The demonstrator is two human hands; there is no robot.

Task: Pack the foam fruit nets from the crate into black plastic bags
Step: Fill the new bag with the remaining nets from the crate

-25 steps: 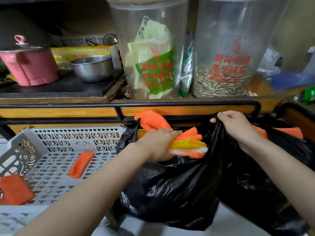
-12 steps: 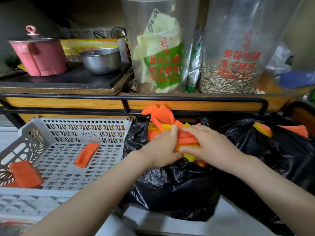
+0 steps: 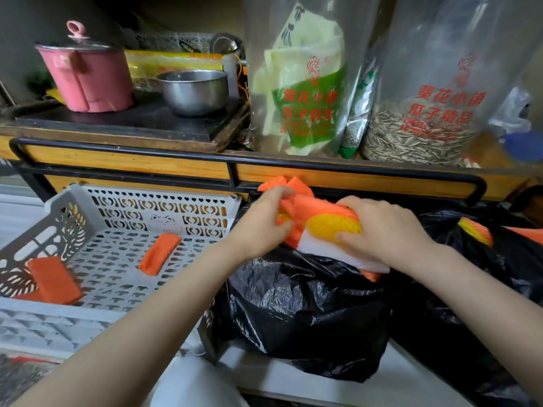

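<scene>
At the mouth of the near black bag (image 3: pixel 308 312), both hands are on one bundle of foam nets (image 3: pixel 323 214), mostly orange with a yellow patch and a white end. Left hand (image 3: pixel 261 227) has its fingers curled into the orange side, thumb on top. Right hand (image 3: pixel 385 233) wraps the yellow/white end, thumb underneath and fingers over the top. The bundle sits just above the bag opening, with more orange nets poking up behind it. Its lower edge looks like it touches the bag rim, but the hands cover that spot, so I can't tell for sure.

Second black bag (image 3: pixel 499 289) is right beside the first, on the right, with a yellow-orange net (image 3: pixel 476 232) showing at its opening.

Grey perforated crate (image 3: pixel 164 207) is to the left, touching or nearly touching the near bag. Two orange nets lie on its floor, well apart: one near the middle (image 3: pixel 159 254), one at the left side (image 3: pixel 53 282).

Both bags rest on a pale surface (image 3: pixel 293 383).

Wooden shelf (image 3: pixel 132 164) with a black rail runs behind everything. It carries a pink lidded pot (image 3: pixel 91 80), a steel bowl (image 3: pixel 195 91), a clear tub of packets (image 3: pixel 305 98) and a clear tub of sunflower seeds (image 3: pixel 417 133).
</scene>
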